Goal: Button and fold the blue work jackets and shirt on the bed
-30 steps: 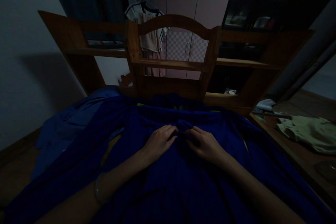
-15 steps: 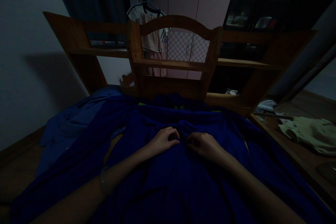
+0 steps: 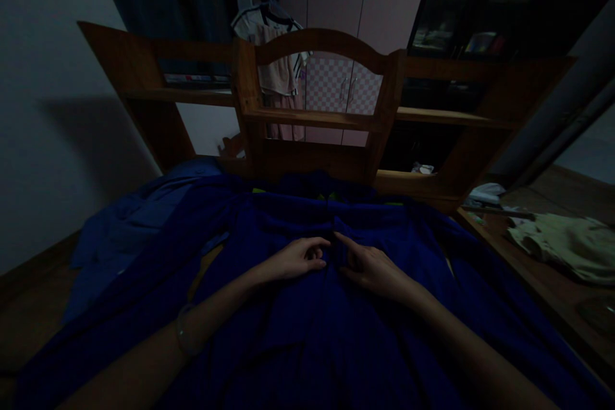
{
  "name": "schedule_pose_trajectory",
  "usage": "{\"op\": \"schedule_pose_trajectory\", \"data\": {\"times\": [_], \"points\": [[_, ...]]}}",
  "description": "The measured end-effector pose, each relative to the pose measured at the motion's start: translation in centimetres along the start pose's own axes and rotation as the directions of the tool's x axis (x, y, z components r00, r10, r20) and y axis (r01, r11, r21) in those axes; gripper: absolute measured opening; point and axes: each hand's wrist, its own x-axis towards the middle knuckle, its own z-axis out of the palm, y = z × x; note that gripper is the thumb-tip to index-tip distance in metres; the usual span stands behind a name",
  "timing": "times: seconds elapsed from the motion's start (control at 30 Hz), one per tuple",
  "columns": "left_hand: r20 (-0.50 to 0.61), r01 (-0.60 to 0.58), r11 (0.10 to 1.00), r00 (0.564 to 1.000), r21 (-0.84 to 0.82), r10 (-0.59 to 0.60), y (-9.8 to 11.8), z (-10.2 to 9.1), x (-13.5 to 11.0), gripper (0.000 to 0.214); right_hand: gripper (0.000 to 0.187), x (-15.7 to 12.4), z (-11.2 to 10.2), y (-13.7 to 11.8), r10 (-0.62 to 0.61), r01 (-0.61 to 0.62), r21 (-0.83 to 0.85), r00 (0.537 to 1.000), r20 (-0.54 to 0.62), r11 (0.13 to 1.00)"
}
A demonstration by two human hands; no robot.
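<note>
A dark blue long-sleeved garment (image 3: 288, 327) lies spread out, its front facing up and its collar end towards the headboard. My left hand (image 3: 300, 257) rests at the left side of its centre front, thumb and index finger apart, the other fingers curled in. Across the centre line, my right hand (image 3: 372, 266) points its index finger at the upper front edge, with the thumb held away below. Nothing shows between the fingers of either hand. The dim light hides any fastening along the front.
Behind the garment stands a wooden headboard (image 3: 317, 116) with shelves. A lighter blue cloth (image 3: 129, 218) lies bunched at the left. Pale yellowish clothing (image 3: 567, 243) lies at the right. Clothes on hangers (image 3: 276, 57) hang beyond the headboard.
My right index finger has stretched out towards the collar end from a curled pose. My left thumb and index finger have parted, and that hand has shifted slightly down.
</note>
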Motion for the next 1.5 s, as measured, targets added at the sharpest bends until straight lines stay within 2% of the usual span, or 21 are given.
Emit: {"op": "schedule_pose_trajectory", "data": {"times": [0.13,0.23,0.47,0.63,0.7,0.8,0.87,0.9,1.0,1.1,1.3,1.5], "points": [[0.051,-0.089,0.987,0.995,0.130,0.083,0.5,-0.1,-0.4,0.035,0.095,0.0,0.0,-0.1,-0.002,0.005,0.070,0.999,-0.035,0.998],[0.099,-0.117,0.984,0.990,0.135,0.105,0.9,-0.3,-0.5,0.027,0.095,0.1,-0.3,-0.4,-0.011,0.019,0.110,0.997,-0.072,0.994],[0.147,-0.135,0.990,0.981,0.052,0.126,1.0,-0.4,-0.4,0.023,0.054,0.3,-1.4,-1.4,-0.022,0.064,0.210,0.981,-0.194,0.976],[0.187,-0.141,0.990,0.973,0.012,0.136,0.6,-0.2,-0.5,0.030,0.031,0.4,-1.9,-1.2,0.047,0.022,0.219,0.952,-0.303,0.976],[0.176,-0.137,0.989,0.976,0.049,0.126,0.6,-0.2,-0.5,0.028,0.026,0.2,-2.1,-1.4,0.058,-0.002,0.211,0.964,-0.258,0.977],[0.133,-0.132,0.987,0.984,0.090,0.120,0.5,-0.2,-0.5,0.023,0.024,-0.3,-2.5,-2.2,-0.016,0.016,0.196,1.000,-0.001,0.980],[0.093,-0.123,0.989,0.989,0.086,0.115,0.4,-0.1,-0.5,0.025,0.026,-0.7,-2.6,-2.9,-0.071,0.045,0.172,0.987,0.147,0.984],[0.072,-0.107,0.991,0.992,0.077,0.101,0.2,-0.1,-0.4,0.028,0.027,-0.9,-2.6,-3.1,-0.083,0.055,0.154,0.979,0.184,0.987],[0.044,-0.031,0.999,0.999,0.035,0.030,-0.3,-0.1,-0.1,0.031,0.030,-1.1,-2.5,-3.5,-0.089,0.071,0.092,0.971,0.220,0.993],[0.024,0.017,1.000,1.000,0.001,-0.017,-0.8,-0.1,0.2,0.029,0.032,-1.2,-2.5,-3.3,-0.085,0.080,0.035,0.976,0.202,0.996],[0.005,0.024,0.999,1.000,-0.026,-0.024,-0.9,-0.2,0.4,0.028,0.038,-1.3,-2.5,-2.9,-0.097,0.096,0.015,0.969,0.228,0.995],[0.007,0.024,0.999,1.000,-0.040,-0.024,-0.5,-0.4,0.3,0.027,0.034,-1.2,-2.3,-2.9,-0.123,0.114,0.051,0.964,0.235,0.992]]}}
